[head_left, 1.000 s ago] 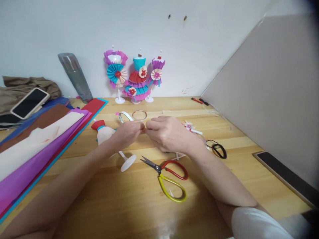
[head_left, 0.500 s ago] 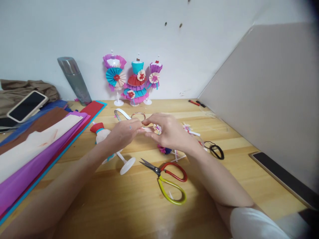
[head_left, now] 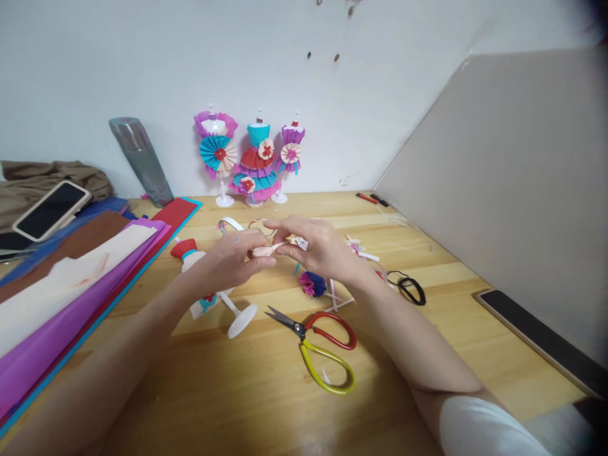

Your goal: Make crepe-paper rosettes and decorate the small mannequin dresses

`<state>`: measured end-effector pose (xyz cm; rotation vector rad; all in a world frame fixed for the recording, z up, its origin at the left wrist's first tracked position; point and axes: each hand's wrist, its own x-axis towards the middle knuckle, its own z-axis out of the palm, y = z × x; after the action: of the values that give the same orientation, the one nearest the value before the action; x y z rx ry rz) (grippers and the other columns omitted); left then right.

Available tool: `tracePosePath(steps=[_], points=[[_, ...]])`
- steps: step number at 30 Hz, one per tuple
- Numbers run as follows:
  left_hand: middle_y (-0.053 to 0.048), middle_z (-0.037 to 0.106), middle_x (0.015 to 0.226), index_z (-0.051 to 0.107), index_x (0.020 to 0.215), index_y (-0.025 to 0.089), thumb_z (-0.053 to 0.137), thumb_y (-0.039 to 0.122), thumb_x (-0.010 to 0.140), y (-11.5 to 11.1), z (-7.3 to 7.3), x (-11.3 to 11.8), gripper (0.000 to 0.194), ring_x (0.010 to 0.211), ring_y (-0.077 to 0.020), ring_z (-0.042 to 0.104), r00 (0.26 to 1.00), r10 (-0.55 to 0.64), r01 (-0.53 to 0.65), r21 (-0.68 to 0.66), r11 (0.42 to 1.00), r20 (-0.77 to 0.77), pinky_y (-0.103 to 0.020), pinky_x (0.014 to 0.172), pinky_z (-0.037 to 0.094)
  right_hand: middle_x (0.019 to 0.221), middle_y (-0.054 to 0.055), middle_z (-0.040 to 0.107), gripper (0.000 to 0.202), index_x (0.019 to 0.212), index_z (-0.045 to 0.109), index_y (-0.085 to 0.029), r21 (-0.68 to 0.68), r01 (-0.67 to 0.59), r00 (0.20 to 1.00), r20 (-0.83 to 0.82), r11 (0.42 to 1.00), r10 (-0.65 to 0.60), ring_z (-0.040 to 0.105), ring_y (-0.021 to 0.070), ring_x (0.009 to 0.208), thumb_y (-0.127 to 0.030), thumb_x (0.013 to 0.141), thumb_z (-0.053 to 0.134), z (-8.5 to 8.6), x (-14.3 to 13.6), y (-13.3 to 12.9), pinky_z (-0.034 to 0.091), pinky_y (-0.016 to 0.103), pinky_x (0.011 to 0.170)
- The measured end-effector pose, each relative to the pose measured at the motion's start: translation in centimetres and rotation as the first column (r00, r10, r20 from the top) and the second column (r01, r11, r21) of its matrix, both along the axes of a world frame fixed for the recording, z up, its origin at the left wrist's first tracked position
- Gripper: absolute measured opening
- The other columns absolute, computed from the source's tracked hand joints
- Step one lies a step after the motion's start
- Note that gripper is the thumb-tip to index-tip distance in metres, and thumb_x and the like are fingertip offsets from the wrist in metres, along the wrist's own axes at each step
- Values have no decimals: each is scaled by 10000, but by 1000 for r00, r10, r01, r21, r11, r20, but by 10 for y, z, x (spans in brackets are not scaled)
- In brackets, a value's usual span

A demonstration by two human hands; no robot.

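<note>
My left hand [head_left: 232,256] and my right hand [head_left: 317,247] meet above the wooden table [head_left: 266,392], both pinching a small folded strip of pale pink paper [head_left: 264,251] between their fingertips. Just below my right hand lies a small purple and blue pleated paper rosette [head_left: 312,284]. A white mannequin stand [head_left: 227,306] lies on its side under my left wrist. Red and yellow scissors [head_left: 323,348] rest on the table in front of my arms.
Three paper-dressed mini mannequins [head_left: 251,158] stand at the back wall beside a grey flask [head_left: 141,161]. Coloured paper sheets [head_left: 71,285] cover the left. A glue bottle [head_left: 190,256], tape rolls [head_left: 228,225], black hair ties [head_left: 409,286], phones [head_left: 51,210] and a grey board [head_left: 513,183] surround.
My hands have lifted slightly off the table and drawn apart a little, uncovering the purple and blue rosette. The pink strip now shows between my fingertips.
</note>
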<state>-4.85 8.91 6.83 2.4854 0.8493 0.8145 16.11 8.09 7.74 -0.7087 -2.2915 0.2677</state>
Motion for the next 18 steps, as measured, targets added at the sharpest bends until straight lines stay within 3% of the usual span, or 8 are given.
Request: tracePosePath(steps=[4, 7, 12, 16, 18], points=[[-1, 537, 654, 561, 683, 184, 433, 417, 913, -5, 13, -7, 351, 643, -149, 468, 992, -126, 129, -133, 983, 30, -269, 640, 344, 994, 62, 706, 353, 1291, 567, -208, 108, -124, 991, -32, 986, 128, 650, 151, 894, -202, 938, 574, -3, 1, 4, 513, 285, 789], [-37, 614, 754, 620, 759, 178, 296, 495, 947, -2, 11, -12, 491, 754, -179, 529, 984, -159, 174, -225, 959, 79, -293, 731, 402, 1004, 53, 705, 372, 1313, 555, -223, 153, -173, 982, -48, 973, 182, 647, 139, 899, -179, 943, 561, -4, -1, 5, 509, 265, 790], [-52, 637, 776, 640, 768, 162, 232, 520, 962, 2, 3, -14, 577, 738, -175, 552, 988, -115, 142, -318, 938, 102, -295, 727, 422, 948, 51, 711, 306, 1250, 598, -205, 188, -159, 985, -43, 969, 170, 648, 144, 834, -206, 947, 559, -5, -5, 4, 505, 265, 749], [-48, 610, 696, 615, 701, 163, 231, 529, 955, -1, 7, -10, 588, 679, -168, 529, 998, -41, 54, -268, 962, 53, -298, 692, 413, 833, 53, 699, 122, 1001, 665, -168, 162, -91, 995, -19, 983, 95, 635, 153, 754, -229, 933, 584, -6, -7, 4, 485, 269, 682], [-63, 629, 705, 626, 716, 155, 227, 564, 946, -3, 9, -8, 615, 682, -176, 554, 997, -16, 42, -331, 943, 79, -300, 681, 431, 830, 52, 691, 82, 927, 652, -170, 129, -87, 996, -21, 988, 90, 636, 155, 768, -213, 930, 583, -7, -7, 3, 486, 275, 694]])
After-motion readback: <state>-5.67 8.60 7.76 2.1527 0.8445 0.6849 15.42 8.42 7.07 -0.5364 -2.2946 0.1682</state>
